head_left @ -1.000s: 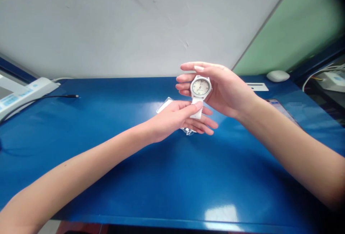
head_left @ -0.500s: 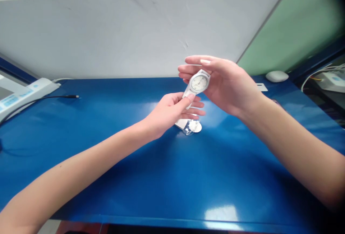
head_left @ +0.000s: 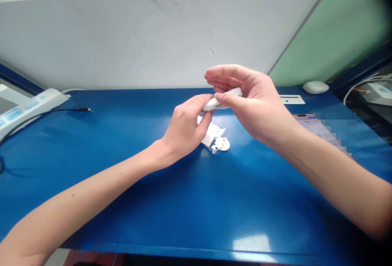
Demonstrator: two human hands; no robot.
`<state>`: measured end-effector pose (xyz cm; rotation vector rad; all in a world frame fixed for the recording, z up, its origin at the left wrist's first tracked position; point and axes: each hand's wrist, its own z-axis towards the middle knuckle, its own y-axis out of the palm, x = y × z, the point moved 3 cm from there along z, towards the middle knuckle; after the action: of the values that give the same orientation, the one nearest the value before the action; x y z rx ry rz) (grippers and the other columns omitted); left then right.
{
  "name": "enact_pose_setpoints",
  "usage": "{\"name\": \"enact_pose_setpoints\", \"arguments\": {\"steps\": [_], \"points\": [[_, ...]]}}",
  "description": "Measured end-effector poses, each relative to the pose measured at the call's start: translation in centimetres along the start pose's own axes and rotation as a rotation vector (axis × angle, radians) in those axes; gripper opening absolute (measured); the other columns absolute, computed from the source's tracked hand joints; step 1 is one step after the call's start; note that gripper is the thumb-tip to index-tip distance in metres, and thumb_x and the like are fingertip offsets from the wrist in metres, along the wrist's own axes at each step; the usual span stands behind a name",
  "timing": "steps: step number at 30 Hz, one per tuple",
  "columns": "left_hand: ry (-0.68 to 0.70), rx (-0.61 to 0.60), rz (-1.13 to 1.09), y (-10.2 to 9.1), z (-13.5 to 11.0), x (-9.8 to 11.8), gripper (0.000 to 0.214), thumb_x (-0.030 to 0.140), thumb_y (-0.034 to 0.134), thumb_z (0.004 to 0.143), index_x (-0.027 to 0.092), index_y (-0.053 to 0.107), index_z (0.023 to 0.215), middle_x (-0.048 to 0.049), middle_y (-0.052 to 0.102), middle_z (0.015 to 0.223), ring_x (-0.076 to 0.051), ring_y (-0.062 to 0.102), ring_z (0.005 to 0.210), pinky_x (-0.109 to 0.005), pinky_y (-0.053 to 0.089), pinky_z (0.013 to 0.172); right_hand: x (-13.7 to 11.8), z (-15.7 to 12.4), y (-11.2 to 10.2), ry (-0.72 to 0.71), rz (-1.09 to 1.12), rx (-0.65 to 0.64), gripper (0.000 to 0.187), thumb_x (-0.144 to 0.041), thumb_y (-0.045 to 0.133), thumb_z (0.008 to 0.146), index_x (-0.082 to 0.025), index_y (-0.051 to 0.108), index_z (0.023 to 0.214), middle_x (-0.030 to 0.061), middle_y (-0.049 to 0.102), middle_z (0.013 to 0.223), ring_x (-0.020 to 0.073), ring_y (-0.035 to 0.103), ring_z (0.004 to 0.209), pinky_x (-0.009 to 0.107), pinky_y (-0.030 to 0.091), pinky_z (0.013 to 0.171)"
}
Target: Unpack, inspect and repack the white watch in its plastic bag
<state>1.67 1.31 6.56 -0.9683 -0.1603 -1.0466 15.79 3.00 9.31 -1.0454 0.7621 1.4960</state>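
Observation:
A white wristwatch (head_left: 210, 104) is held above the blue table, seen edge-on, so its dial is hidden from me. My left hand (head_left: 186, 125) pinches its near left end between thumb and fingers. My right hand (head_left: 260, 100) has its thumb pressed against the watch from the right, with the other fingers curved behind it. Below the hands, a clear plastic packet (head_left: 218, 141) with white pieces lies on the table, partly covered by my left hand.
On the right are a phone-like flat device (head_left: 317, 129), partly blurred out, a white card (head_left: 292, 99) and a white mouse (head_left: 316, 87). A black cable (head_left: 72, 109) and a white device (head_left: 33, 105) lie at the left. A pale panel (head_left: 137, 37) rises behind the table (head_left: 171, 209).
The watch has turned from face-on to edge-on. My right thumb has come down onto it, and my left hand has rolled over with its knuckles up. More of the packet shows.

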Motion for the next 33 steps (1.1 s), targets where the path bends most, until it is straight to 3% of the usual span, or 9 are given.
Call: {"name": "enact_pose_setpoints", "arguments": {"steps": [5,8,14,17,22,26,29,31,33], "points": [[0.04,0.048,0.04,0.4,-0.4,-0.3,0.032,0.016,0.056,0.089,0.017,0.062,0.121,-0.0076,0.066,0.127,-0.023,0.062,0.119,-0.036,0.049,0.101,-0.3,-0.1,0.2,-0.1,-0.021,0.0,0.044,-0.001,0.056,0.071,-0.027,0.068,0.104,-0.0016,0.07,0.117,0.0252,0.059,0.123,0.049,0.044,0.111],[0.011,0.0,0.044,0.9,-0.6,-0.7,0.048,0.024,0.06,0.088,0.015,0.051,0.135,-0.0132,0.055,0.141,-0.027,0.054,0.129,-0.042,0.045,0.108,-0.5,0.1,-0.3,-0.084,0.046,0.015,0.047,0.002,0.055,0.07,-0.026,0.066,0.105,-0.0014,0.07,0.117,0.0217,0.059,0.122,0.044,0.044,0.112],[-0.047,-0.414,0.119,2.8,-1.6,-1.6,0.055,0.042,0.055,0.094,0.017,0.043,0.142,-0.0179,0.046,0.148,-0.034,0.044,0.137,-0.053,0.038,0.111,-0.3,0.1,-1.9,0.027,0.208,0.083,0.05,0.006,0.051,0.065,-0.024,0.065,0.102,-0.0026,0.073,0.109,0.0168,0.063,0.117,0.041,0.041,0.115],[-0.035,-0.563,0.243,3.3,-2.3,-2.0,0.058,0.052,0.05,0.096,0.012,0.048,0.137,-0.0216,0.047,0.145,-0.037,0.042,0.137,-0.058,0.03,0.113,0.8,-1.0,-2.9,0.077,0.207,0.139,0.049,0.007,0.053,0.062,-0.024,0.068,0.097,-0.0021,0.073,0.106,0.0185,0.064,0.117,0.041,0.042,0.115],[0.07,-0.629,0.386,3.2,-2.2,-2.2,0.06,0.059,0.047,0.095,0.008,0.057,0.126,-0.0236,0.051,0.141,-0.038,0.046,0.131,-0.053,0.034,0.109,3.8,-3.5,-5.5,0.295,0.214,0.214,0.044,0.003,0.059,0.06,-0.028,0.069,0.089,-0.0012,0.075,0.104,0.024,0.065,0.118,0.051,0.04,0.115],[0.083,-0.701,0.356,2.2,-1.0,-2.4,0.062,0.061,0.031,0.1,0.011,0.06,0.124,-0.0169,0.058,0.136,-0.032,0.051,0.126,-0.045,0.039,0.105,5.4,-5.1,-7.4,0.396,0.278,0.288,0.044,0.002,0.065,0.058,-0.029,0.072,0.088,-0.0021,0.077,0.1,0.0224,0.066,0.115,0.046,0.04,0.116],[0.142,-0.822,0.367,1.3,-0.4,-2.7,0.073,0.072,0.041,0.091,0.012,0.056,0.129,-0.0182,0.05,0.145,-0.036,0.046,0.132,-0.046,0.039,0.104,5.5,-5.6,-7.7,0.434,0.338,0.307,0.043,0.003,0.066,0.057,-0.029,0.072,0.086,-0.0025,0.077,0.098,0.0212,0.067,0.114,0.042,0.043,0.115],[0.203,-0.907,0.413,1.1,-0.6,-2.8,0.078,0.07,0.055,0.086,0.008,0.053,0.133,-0.0229,0.044,0.148,-0.04,0.041,0.135,-0.047,0.038,0.105,5.1,-5.6,-7.4,0.445,0.366,0.306,0.044,0.003,0.066,0.057,-0.029,0.072,0.086,-0.0025,0.077,0.097,0.021,0.066,0.115,0.041,0.043,0.115],[0.224,-0.902,0.445,1.1,-0.8,-2.9,0.073,0.064,0.058,0.088,0.007,0.052,0.132,-0.0231,0.045,0.147,-0.04,0.042,0.134,-0.046,0.039,0.104,4.6,-5.5,-7.0,0.46,0.397,0.304,0.047,0.002,0.066,0.057,-0.03,0.071,0.091,-0.0034,0.076,0.099,0.0203,0.064,0.118,0.04,0.042,0.116]]}}
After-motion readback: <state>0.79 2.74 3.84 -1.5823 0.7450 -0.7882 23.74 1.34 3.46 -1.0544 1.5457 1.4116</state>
